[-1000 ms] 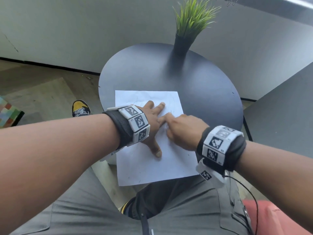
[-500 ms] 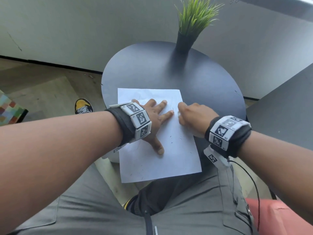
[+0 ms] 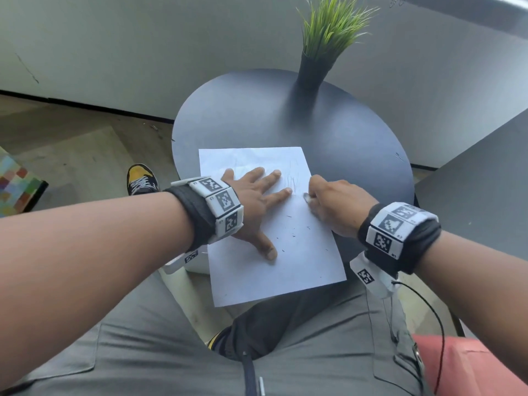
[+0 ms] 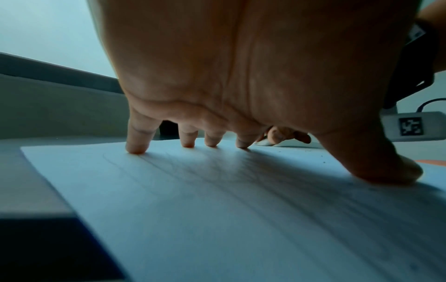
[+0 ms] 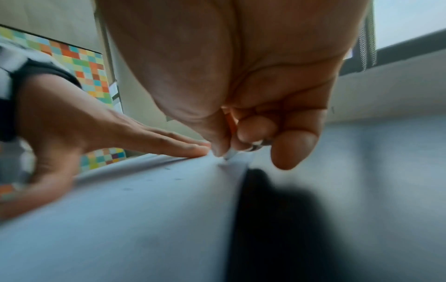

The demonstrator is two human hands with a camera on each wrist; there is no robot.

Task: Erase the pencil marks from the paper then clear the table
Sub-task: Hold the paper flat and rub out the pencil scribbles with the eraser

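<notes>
A white sheet of paper (image 3: 251, 270) lies on the round dark table (image 3: 357, 144), its near edge hanging over my lap. Faint pencil lines (image 3: 291, 178) show near its far right part, and dark eraser crumbs (image 3: 291, 232) dot its middle. My left hand (image 3: 257, 201) lies flat on the paper with fingers spread, pressing it down (image 4: 135, 148). My right hand (image 3: 328, 201) pinches a small white eraser (image 3: 306, 197) at the paper's right edge, its tip on the sheet (image 5: 228, 155) next to my left fingertips.
A potted grass plant in a dark vase (image 3: 314, 67) stands at the table's far side. A second dark table surface (image 3: 485, 195) is on the right. My grey-trousered legs, a yellow shoe (image 3: 141, 178) and a red cushion (image 3: 471, 367) are below.
My right hand with the eraser slid from the paper's middle out to its right edge, then back in a little toward my left fingertips. The left hand stayed pressed on the sheet.
</notes>
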